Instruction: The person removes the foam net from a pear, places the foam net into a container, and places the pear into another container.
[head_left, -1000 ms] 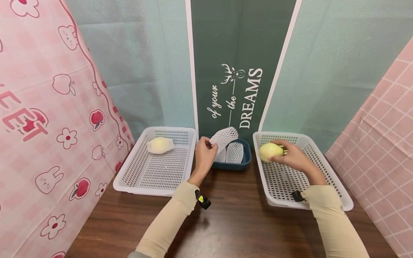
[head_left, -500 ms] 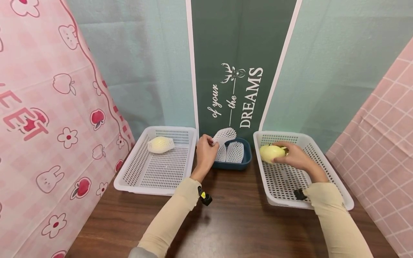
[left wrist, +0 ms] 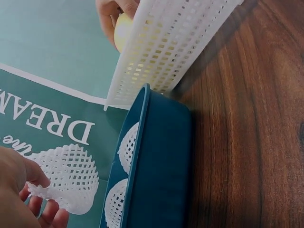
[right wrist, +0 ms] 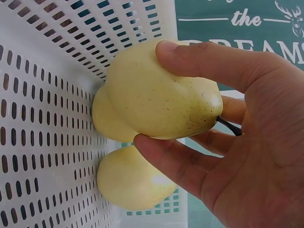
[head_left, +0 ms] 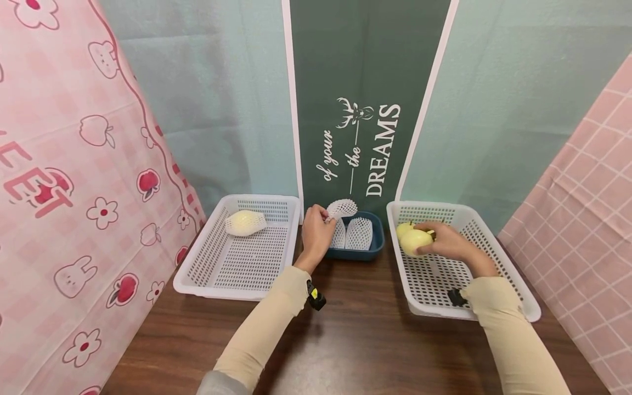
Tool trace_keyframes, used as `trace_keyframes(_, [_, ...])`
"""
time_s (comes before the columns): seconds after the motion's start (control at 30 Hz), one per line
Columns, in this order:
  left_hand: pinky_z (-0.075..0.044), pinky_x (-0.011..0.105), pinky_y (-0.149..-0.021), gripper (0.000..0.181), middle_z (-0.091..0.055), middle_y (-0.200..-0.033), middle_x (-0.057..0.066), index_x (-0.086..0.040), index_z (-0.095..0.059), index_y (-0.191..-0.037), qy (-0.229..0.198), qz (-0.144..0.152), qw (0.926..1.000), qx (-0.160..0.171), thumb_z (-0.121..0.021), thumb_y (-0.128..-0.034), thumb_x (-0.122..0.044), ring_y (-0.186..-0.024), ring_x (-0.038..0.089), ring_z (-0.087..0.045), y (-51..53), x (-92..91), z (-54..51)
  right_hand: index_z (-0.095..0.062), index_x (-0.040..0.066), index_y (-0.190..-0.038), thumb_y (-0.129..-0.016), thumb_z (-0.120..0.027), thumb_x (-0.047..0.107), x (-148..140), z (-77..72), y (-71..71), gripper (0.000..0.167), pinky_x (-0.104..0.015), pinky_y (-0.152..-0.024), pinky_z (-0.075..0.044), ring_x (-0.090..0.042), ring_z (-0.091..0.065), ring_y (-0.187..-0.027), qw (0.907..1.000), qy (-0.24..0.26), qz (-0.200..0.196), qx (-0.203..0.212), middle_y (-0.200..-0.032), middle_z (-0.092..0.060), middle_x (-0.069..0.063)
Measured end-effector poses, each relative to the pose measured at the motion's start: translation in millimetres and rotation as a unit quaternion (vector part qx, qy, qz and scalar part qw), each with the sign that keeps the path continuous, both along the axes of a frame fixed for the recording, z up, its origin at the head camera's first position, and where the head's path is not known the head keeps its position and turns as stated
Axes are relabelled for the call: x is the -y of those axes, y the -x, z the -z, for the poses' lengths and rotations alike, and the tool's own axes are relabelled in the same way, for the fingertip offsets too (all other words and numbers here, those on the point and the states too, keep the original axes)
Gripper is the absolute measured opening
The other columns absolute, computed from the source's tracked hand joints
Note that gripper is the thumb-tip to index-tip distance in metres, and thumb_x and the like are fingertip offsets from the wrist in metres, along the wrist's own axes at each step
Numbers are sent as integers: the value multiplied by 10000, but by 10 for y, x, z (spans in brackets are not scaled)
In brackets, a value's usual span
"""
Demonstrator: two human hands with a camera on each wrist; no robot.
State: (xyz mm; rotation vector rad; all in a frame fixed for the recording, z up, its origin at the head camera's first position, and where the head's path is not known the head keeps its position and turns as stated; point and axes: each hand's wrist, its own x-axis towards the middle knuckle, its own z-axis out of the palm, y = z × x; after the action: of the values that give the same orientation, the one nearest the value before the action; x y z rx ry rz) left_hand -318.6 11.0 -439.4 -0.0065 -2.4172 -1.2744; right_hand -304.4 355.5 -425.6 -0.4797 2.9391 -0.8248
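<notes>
My left hand (head_left: 317, 233) pinches the end of a white foam net sleeve (head_left: 342, 208) above the blue container (head_left: 359, 254). In the left wrist view the sleeve (left wrist: 71, 175) hangs from thumb and fingers, with more net sleeves (left wrist: 115, 204) inside the container. At the right basket, my right hand (head_left: 446, 241) grips a yellow-green pear (head_left: 413, 242). The right wrist view shows thumb and fingers round this pear (right wrist: 156, 90), its dark stem towards the palm, and two other pears, one partly behind it and one below (right wrist: 133, 180).
On the left stands a white basket (head_left: 247, 263) holding one pear (head_left: 245, 223) in a foam net. The white basket (head_left: 441, 314) on the right surrounds the pears. Both stand on a brown wooden table (head_left: 355, 340), with printed cloths hanging behind and at the sides.
My right hand has shifted the gripped pear slightly towards me, and another pear now shows behind it. The sleeve in my left hand has dropped a little.
</notes>
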Motion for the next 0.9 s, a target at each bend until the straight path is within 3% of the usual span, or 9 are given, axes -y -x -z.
trace_keyframes(0.43, [-527, 429, -841, 121, -587, -1059, 111, -75, -601, -1037, 509, -66, 9985, 211, -707, -977, -70, -989, 284, -593, 44, -18, 4, -627, -30, -1420, -784, -919, 312, 30, 73, 53, 779, -402, -849, -457, -338, -609, -1075, 9991, -398, -18, 111, -1396, -653, -287])
trace_keyframes(0.7, [-536, 448, -844, 110, -598, -1105, 131, -77, -600, -998, 824, 18, 9955, 467, -702, -974, -44, -1064, 317, -588, 61, -37, 85, -614, -41, -1423, -785, -921, 289, 98, 46, 46, 781, -520, -936, -499, -390, -622, -1153, 9983, -499, -52, 305, -1407, -635, -311])
trace_keyframes(0.9, [-532, 423, -824, 112, -621, -1034, 114, -71, -616, -932, 1054, 105, 9928, 565, -704, -941, -2, -1008, 309, -615, 73, -52, 121, -619, -62, -1390, -774, -926, 264, 102, 59, 50, 761, -563, -984, -498, -419, -627, -1190, 9982, -503, -75, 307, -1388, -641, -315])
